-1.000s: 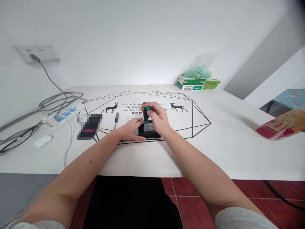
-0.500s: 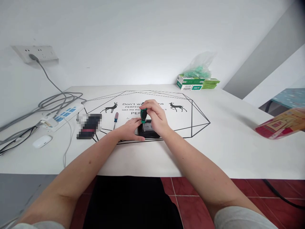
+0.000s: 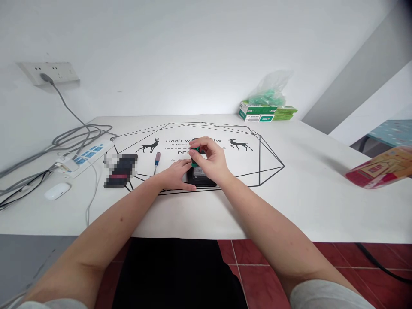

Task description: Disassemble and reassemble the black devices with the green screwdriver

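Midway along the front edge of the surface [image 3: 277,210], set back a little from it, lies a black case [image 3: 206,183] with a silver, labelled part [image 3: 198,172] on top; the print on that label is too small to read. The left hand [image 3: 174,175] clasps the case's left end, thumb along the near side and fingers towards the far side. The case looks rigid and fairly light, probably smooth enough to slide if pushed off-centre, and the labelled part may be the delicate bit, so the outer sides seem the safest hold. The right hand [image 3: 215,159] pinches a green-and-black screwdriver [image 3: 195,164] upright over the case; its thick handle looks grippy and stiff, best held by the fingertips around the sides, though whether the tip touches anything is hidden. Near the right edge, a red and yellow package [image 3: 373,169] carries a label I can't make out. Beyond the hands, the surface's printed lettering is partly covered: "Don't w…" on the first line, "PERFEC…" below, then "take the mo…" and a larger "PER…". By the back edge, right of centre, green and white boxes [image 3: 259,112] bear barcodes and markings too small to read, with no brand legible.
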The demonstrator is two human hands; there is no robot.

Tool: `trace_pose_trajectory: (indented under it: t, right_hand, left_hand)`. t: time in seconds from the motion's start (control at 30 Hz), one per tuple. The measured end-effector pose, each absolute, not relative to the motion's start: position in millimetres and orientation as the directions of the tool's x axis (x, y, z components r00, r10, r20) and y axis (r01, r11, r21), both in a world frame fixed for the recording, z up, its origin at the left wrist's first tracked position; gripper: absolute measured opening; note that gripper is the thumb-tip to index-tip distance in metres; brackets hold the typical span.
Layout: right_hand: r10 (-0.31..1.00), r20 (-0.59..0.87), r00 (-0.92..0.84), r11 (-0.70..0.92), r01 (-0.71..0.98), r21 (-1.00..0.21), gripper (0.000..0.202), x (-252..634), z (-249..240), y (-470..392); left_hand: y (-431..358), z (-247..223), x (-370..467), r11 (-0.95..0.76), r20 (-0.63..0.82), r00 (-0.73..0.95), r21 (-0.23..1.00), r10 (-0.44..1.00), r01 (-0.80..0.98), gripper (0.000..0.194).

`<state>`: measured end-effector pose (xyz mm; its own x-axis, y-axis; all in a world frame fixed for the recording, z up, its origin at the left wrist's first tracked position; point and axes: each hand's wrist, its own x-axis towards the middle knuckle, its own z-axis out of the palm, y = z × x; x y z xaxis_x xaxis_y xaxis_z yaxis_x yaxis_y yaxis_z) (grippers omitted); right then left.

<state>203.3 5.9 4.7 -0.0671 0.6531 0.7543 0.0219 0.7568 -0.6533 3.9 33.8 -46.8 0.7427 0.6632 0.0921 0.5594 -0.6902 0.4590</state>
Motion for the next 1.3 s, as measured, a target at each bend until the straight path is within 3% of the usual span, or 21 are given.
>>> trace_pose_trajectory:
  t: [0.17, 0.3, 0.53, 0.9, 1.07, 1.2, 1.3]
  right_hand:
    - [0.706, 0.697, -0.125, 0.686, -0.122, -0.717, 0.022, 203, 0, 4]
    - [0.729, 0.66, -0.182, 0.659, -0.074, -0.748, 0.027, 208, 1, 4]
    - [0.581, 0.805, -0.122, 0.814, 0.084, -0.575, 0.034, 210, -1, 11]
    - [0.531, 0.846, -0.055, 0.846, 0.085, -0.526, 0.031, 209, -1, 11]
    - [0.588, 0.806, -0.061, 0.807, 0.095, -0.582, 0.004, 206, 3, 7]
    - [0.684, 0.728, -0.045, 0.728, 0.116, -0.676, 0.03, 204, 5, 3]
    - [0.717, 0.695, -0.046, 0.696, 0.099, -0.711, 0.033, 203, 5, 1]
  left_hand:
    - [32, -45, 4, -0.67, 0.07, 0.727, 0.458, 0.683, 0.584, 0.1]
    - [30, -41, 5, -0.658, 0.038, 0.719, 0.439, 0.694, 0.612, 0.096]
    - [31, -42, 6, -0.663, 0.056, 0.716, 0.431, 0.696, 0.612, 0.095]
    - [33, -45, 4, -0.665, 0.062, 0.722, 0.452, 0.689, 0.595, 0.103]
    - [32, -43, 4, -0.666, 0.061, 0.731, 0.469, 0.68, 0.581, 0.102]
    - [32, -42, 5, -0.676, 0.085, 0.741, 0.488, 0.666, 0.551, 0.104]
    - [31, -41, 5, -0.664, 0.072, 0.732, 0.487, 0.678, 0.567, 0.107]
